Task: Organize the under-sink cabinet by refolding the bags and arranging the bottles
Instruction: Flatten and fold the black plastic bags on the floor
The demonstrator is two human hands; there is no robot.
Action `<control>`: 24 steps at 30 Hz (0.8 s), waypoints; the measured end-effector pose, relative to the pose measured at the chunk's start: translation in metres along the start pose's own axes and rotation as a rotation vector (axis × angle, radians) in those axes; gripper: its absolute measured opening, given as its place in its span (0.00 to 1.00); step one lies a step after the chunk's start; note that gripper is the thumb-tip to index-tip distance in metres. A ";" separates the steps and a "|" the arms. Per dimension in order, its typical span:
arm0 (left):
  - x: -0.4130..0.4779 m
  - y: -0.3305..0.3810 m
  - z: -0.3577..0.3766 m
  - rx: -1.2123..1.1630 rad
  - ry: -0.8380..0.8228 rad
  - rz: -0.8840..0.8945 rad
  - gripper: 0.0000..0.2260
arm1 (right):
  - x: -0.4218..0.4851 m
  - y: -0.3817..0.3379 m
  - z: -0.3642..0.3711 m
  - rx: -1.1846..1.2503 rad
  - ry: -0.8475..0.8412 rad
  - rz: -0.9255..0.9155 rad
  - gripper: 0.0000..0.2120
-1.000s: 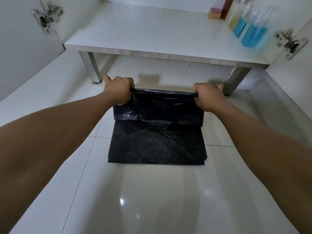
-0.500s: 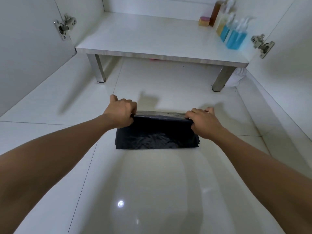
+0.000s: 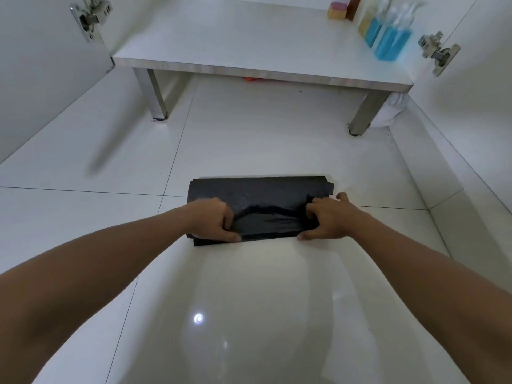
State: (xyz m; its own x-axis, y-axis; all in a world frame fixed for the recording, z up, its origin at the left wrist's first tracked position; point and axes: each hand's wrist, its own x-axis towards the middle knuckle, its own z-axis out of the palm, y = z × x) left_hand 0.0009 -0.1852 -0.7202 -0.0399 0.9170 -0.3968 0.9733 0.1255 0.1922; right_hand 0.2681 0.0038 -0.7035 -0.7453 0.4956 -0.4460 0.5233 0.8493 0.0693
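A black plastic bag [image 3: 260, 195] lies folded into a wide flat strip on the white tiled floor in the middle of the head view. My left hand [image 3: 213, 221] pinches the strip's near edge at its left end. My right hand [image 3: 328, 218] grips the near edge at the right end, fingers curled into the plastic. Between the hands the near layer is lifted into a loose ridge. Several clear bottles [image 3: 388, 37], two with blue liquid, stand at the back right of the cabinet floor.
The white cabinet base [image 3: 235, 42] stands on metal legs [image 3: 155, 95] beyond the bag. A small yellow and pink sponge [image 3: 336, 11] lies beside the bottles. Open doors with hinges [image 3: 437, 52] flank both sides. A white bundle [image 3: 392, 109] sits behind the right leg.
The bag went from a tall hanging sheet to a short flat strip. Both hands came from its far edge toward me to its near edge and took hold there.
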 end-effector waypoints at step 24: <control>0.037 0.021 -0.017 -0.701 0.154 -0.641 0.22 | 0.029 -0.063 0.013 0.869 0.324 0.411 0.27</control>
State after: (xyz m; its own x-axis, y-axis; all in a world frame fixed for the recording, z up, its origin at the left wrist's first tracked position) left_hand 0.0162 -0.1424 -0.7150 -0.5951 0.6290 -0.5003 0.4017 0.7719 0.4927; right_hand 0.2188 -0.0372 -0.7324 -0.4485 0.8547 -0.2614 0.7878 0.2398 -0.5674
